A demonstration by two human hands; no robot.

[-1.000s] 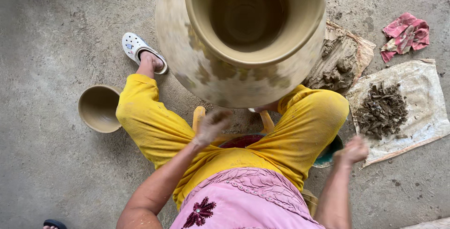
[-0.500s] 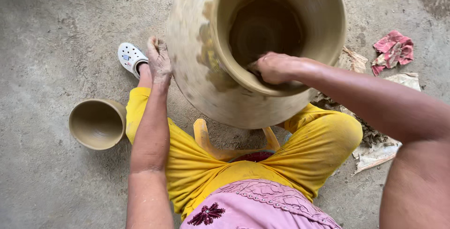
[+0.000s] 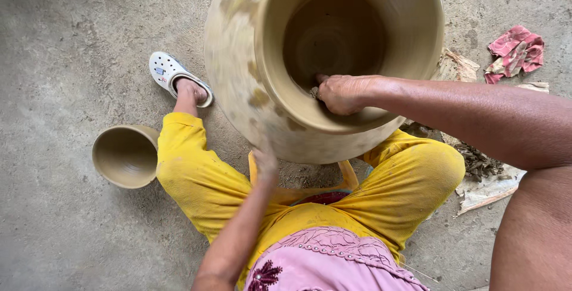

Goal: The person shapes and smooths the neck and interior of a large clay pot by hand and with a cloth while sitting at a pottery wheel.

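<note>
Grey concrete floor (image 3: 65,46) fills the left of the view, seen from above by a seated person in yellow trousers (image 3: 202,189) and a pink top (image 3: 333,261). Far left, a small clay bowl (image 3: 122,155) lies tipped on its side beside the person's left knee. Just above it, a foot in a white clog (image 3: 173,76) stretches forward.

In the middle stands a large clay pot (image 3: 322,58), tan and mottled, wedged between the knees with its wide mouth tilted toward the camera. The left hand (image 3: 265,163) presses against the pot's lower outer wall; it is blurred, so whether its fingers are spread or together cannot be told. The right hand (image 3: 344,93) reaches over the rim into the mouth, fingers curled together against the inner wall, apparently pinching a small lump of dark material.

To the right, a sheet with dark clay scraps (image 3: 482,169) lies half hidden under the right forearm, and a crumpled red cloth (image 3: 517,49) sits well apart near the top edge.

The step in hand looks like working the inner wall near the rim while the outside is braced. The next move would seem to call for steady, matched pressure from both hands, one inside and one outside, so the soft wall keeps its shape.
</note>
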